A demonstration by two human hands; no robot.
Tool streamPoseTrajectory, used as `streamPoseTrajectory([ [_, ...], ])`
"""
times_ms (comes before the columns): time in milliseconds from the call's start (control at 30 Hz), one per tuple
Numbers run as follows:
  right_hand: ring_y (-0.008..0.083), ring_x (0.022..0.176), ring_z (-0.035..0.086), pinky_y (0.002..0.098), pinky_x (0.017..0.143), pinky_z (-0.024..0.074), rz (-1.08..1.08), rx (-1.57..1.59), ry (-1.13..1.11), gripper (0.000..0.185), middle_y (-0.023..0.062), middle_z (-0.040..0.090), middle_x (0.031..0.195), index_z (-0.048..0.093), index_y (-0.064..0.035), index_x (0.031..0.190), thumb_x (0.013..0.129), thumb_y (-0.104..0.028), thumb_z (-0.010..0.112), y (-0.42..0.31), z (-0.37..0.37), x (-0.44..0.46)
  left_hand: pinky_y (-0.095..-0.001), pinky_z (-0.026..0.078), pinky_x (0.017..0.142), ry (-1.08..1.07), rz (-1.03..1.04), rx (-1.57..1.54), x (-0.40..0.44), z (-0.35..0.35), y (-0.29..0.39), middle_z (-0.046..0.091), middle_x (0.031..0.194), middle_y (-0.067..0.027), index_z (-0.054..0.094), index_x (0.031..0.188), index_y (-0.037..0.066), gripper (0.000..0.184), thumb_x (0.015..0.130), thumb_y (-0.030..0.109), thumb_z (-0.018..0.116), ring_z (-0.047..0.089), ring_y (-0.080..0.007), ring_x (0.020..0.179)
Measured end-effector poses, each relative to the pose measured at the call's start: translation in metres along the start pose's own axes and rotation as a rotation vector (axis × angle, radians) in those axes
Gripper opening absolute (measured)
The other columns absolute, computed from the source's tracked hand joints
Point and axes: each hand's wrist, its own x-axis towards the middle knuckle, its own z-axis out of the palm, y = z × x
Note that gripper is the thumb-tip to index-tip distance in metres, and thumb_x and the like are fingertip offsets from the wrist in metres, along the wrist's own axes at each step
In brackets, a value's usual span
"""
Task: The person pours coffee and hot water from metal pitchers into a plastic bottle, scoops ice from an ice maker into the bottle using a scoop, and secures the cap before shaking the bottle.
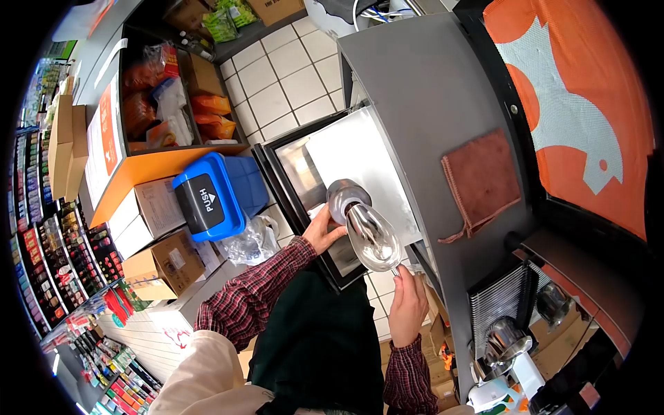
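A round metal cup [346, 196] is held by my left hand [323, 232], whose fingers are wrapped at its left side. Over the cup's near edge lies the narrow end of a shiny, oval metal scoop [375, 238]. My right hand [408, 304] is closed, with thumb and fingers pinching the scoop's thin near end. Both metal pieces are above an open appliance with a white inner surface [363, 149] and a black-framed door [294, 200]. What the cup and scoop contain cannot be made out.
A grey counter [429, 83] on the right bears a folded brown cloth [482, 181]. On the left stand a blue push-lid bin [242, 183], a plastic bag [252, 241] and cardboard boxes [173, 263]. Metal pitchers [507, 337] sit at lower right, and stocked shelves [52, 249] at far left.
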Motion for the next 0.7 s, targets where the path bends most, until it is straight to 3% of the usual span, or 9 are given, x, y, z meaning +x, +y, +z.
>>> streamPoseTrajectory([
  [33,0.0299,0.073,0.057,0.0404,0.064,0.0448,-0.033,-0.137,-0.033,0.023,0.0132,0.056,0.083,0.062,-0.0028,0.117,0.096,-0.01,0.055,-0.008,0.002,0.001,-0.0369,0.049,0.096,0.02,0.049,0.004,-0.002,-0.002,-0.001,0.05,0.128,-0.0156,0.029,0.145,0.002,0.072,0.09,0.026,0.069,0.055,-0.0245,0.116],
  [167,0.0284,0.072,0.058,0.0396,0.063,0.0451,-0.065,-0.054,0.06,0.024,0.0107,0.054,0.08,0.062,-0.0051,0.118,0.095,-0.01,0.057,-0.01,-0.002,-0.005,-0.0368,0.049,0.095,0.021,-0.017,-0.02,-0.006,-0.001,0.0,0.05,0.128,-0.0148,0.029,0.145,0.002,0.071,0.09,0.023,0.069,0.055,-0.0235,0.115],
  [200,0.0307,0.081,0.06,0.04,0.07,0.0454,0.0,-0.054,-0.032,0.024,0.0151,0.058,0.088,0.06,0.0005,0.118,0.096,-0.007,0.051,-0.015,-0.008,-0.006,-0.0371,0.049,0.096,0.014,-0.021,-0.02,-0.005,-0.002,-0.003,0.05,0.128,-0.0153,0.029,0.145,0.001,0.071,0.091,0.025,0.069,0.055,-0.0241,0.116],
  [300,0.0286,0.073,0.059,0.0388,0.063,0.0456,-0.05,-0.249,-0.047,0.024,0.012,0.056,0.082,0.062,-0.0031,0.117,0.094,-0.009,0.058,-0.014,0.005,0.003,-0.0374,0.049,0.096,0.036,0.041,0.055,-0.003,-0.003,-0.007,0.05,0.128,-0.016,0.03,0.144,0.001,0.069,0.091,0.026,0.068,0.054,-0.0249,0.117],
  [367,0.0292,0.075,0.06,0.0384,0.065,0.0466,-0.051,-0.251,-0.056,0.024,0.0136,0.058,0.085,0.061,-0.0016,0.117,0.095,-0.008,0.056,-0.012,0.003,0.004,-0.0376,0.048,0.098,0.041,0.0,0.099,0.002,-0.005,-0.007,0.049,0.13,-0.0169,0.03,0.143,0.001,0.069,0.092,0.026,0.068,0.053,-0.0255,0.119],
  [433,0.0308,0.078,0.06,0.0379,0.068,0.0473,0.013,0.016,-0.002,0.024,0.0152,0.059,0.087,0.06,-0.0002,0.118,0.096,-0.007,0.053,-0.001,0.005,-0.006,-0.0378,0.048,0.099,0.048,-0.028,0.014,0.0,-0.005,-0.007,0.049,0.131,-0.0171,0.031,0.143,0.0,0.069,0.091,0.025,0.068,0.052,-0.0255,0.12],
  [500,0.027,0.079,0.061,0.0353,0.07,0.0472,0.107,0.116,-0.037,0.025,0.0136,0.059,0.086,0.058,0.0023,0.119,0.099,-0.01,0.048,0.02,0.016,-0.018,-0.0374,0.047,0.099,0.06,-0.076,-0.043,0.0,-0.009,-0.008,0.049,0.132,-0.0164,0.031,0.143,0.0,0.069,0.091,0.025,0.069,0.052,-0.024,0.121],
  [600,0.0165,0.075,0.05,0.0303,0.072,0.044,0.384,0.398,-0.024,0.03,0.0066,0.05,0.077,0.055,0.0046,0.121,0.103,-0.017,0.043,0.058,0.042,-0.017,-0.0358,0.046,0.099,0.151,-0.063,-0.21,-0.002,-0.006,-0.01,0.051,0.13,-0.0135,0.032,0.142,0.0,0.066,0.092,0.023,0.069,0.053,-0.0208,0.119],
  [700,0.0195,0.075,0.051,0.032,0.076,0.0443,0.428,0.296,0.157,0.034,0.0087,0.052,0.079,0.055,0.0044,0.12,0.103,-0.023,0.043,0.094,0.077,0.013,-0.0356,0.046,0.099,0.093,0.009,-0.12,0.001,-0.021,-0.002,0.051,0.129,-0.0129,0.033,0.141,0.0,0.064,0.092,0.023,0.068,0.053,-0.0205,0.118],
])
